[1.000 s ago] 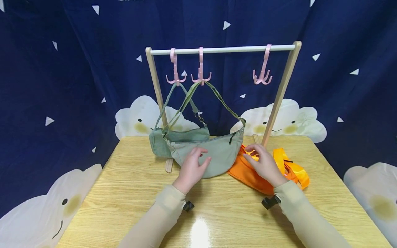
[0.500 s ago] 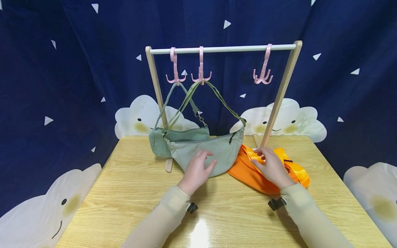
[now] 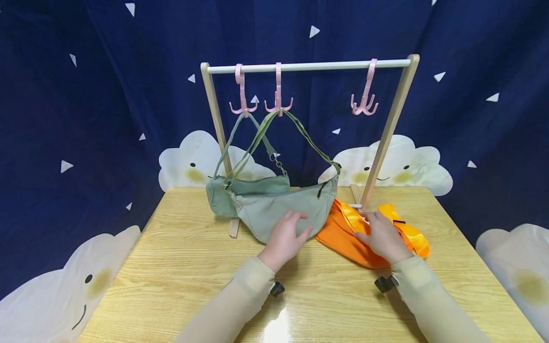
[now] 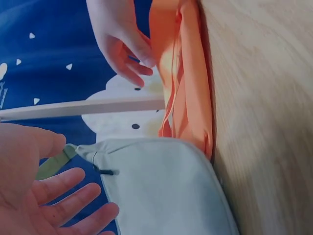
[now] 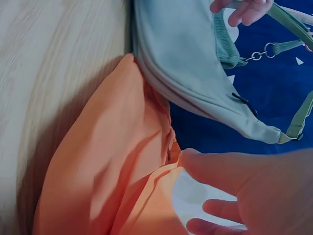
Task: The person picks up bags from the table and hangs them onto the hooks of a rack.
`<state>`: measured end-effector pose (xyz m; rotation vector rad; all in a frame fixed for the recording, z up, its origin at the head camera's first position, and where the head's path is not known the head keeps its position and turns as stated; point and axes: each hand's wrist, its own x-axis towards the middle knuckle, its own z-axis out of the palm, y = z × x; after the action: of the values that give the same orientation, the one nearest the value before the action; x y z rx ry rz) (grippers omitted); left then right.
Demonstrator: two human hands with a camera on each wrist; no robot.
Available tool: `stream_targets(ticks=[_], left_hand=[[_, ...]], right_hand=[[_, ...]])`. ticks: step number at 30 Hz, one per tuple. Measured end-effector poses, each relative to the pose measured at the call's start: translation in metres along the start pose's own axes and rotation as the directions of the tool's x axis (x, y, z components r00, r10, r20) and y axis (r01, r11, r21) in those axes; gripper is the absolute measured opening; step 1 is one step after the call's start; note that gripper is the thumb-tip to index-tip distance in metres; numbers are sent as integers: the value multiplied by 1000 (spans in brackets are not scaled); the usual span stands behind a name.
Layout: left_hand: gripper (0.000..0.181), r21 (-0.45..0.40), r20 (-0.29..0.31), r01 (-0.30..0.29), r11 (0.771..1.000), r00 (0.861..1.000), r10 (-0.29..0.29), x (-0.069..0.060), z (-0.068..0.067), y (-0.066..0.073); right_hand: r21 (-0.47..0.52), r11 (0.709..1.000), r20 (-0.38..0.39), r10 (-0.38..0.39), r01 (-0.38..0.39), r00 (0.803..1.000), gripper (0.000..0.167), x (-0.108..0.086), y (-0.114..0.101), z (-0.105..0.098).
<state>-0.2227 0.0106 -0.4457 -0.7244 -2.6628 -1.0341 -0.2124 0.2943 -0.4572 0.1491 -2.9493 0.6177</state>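
A pale sage-green crescent bag [image 3: 279,209] hangs by its strap from the middle pink hook [image 3: 279,97]. In front of it is my left hand [image 3: 286,240], fingers relaxed and apart, holding nothing. An orange bag [image 3: 343,236] with a shiny orange strap [image 3: 413,240] lies on the table beside the sage bag. Over this orange bag is my right hand [image 3: 384,238], its fingers loosely bent. In the right wrist view the thumb [image 5: 205,166] is at the orange fabric's edge; whether it touches cannot be told. The other fingers stand apart from the thumb.
A darker green bag [image 3: 218,197] with a chain link hangs from the left pink hook [image 3: 242,95]. Another pink hook [image 3: 364,95] on the right bears nothing. The rack's white rail [image 3: 321,66] joins two wooden posts on the table [image 3: 180,267], before a blue curtain [image 3: 128,95].
My left hand has moved to the right in front of the sage bag. My right hand has shifted right and slightly down over the orange bag. The bags have not visibly moved.
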Motion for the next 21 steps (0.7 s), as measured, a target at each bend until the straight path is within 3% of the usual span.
stream_targets(ticks=[11, 21], left_hand=[[32, 27, 47, -17, 999, 999, 15, 2, 14, 6], [32, 33, 77, -51, 998, 996, 48, 1, 22, 6]], right_hand=[[-134, 991, 35, 36, -31, 999, 76, -8, 7, 3], [-186, 981, 92, 73, -55, 993, 69, -10, 19, 7]])
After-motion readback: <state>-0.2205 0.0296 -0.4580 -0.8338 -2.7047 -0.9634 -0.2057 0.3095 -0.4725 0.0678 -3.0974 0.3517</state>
